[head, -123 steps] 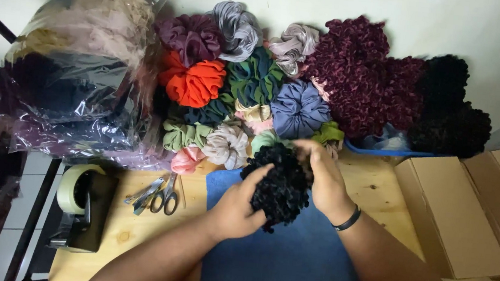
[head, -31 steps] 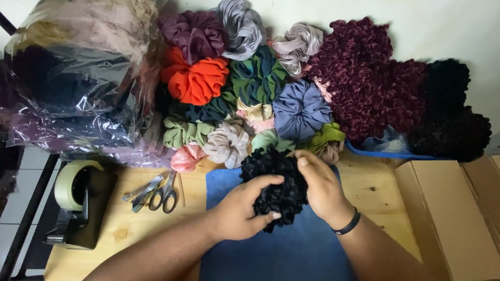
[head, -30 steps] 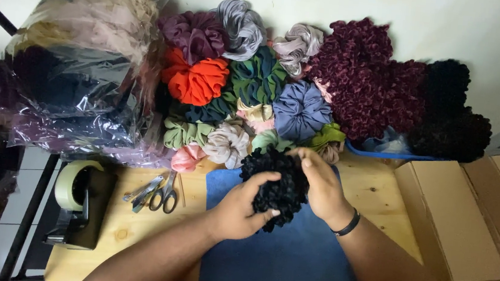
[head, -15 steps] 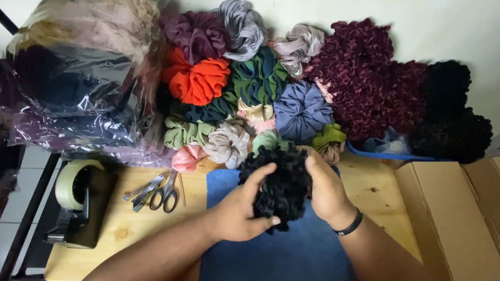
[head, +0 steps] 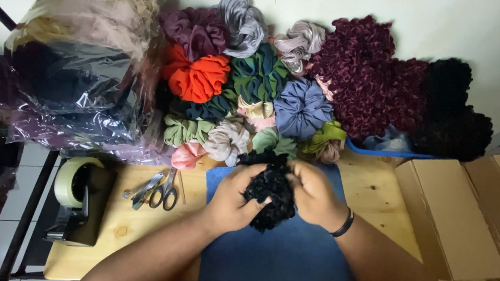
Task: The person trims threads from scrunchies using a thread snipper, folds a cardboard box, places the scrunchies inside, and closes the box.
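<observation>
The black scrunchie [head: 270, 190] in the middle looked like fuzzy, rough cloth. The blue mat [head: 276, 257] under it was soft and matt. The table [head: 128, 220] was pale, smooth wood. At the upper left, the plastic bags [head: 74, 83] were shiny. The boxes [head: 460, 219] at right were dull brown cardboard.

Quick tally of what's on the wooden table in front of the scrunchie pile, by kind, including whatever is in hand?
Black scrunchie, held by left hand and right hand: 1
Scissors: 1
Tape dispenser: 1
Blue mat: 1
Total: 4
</observation>
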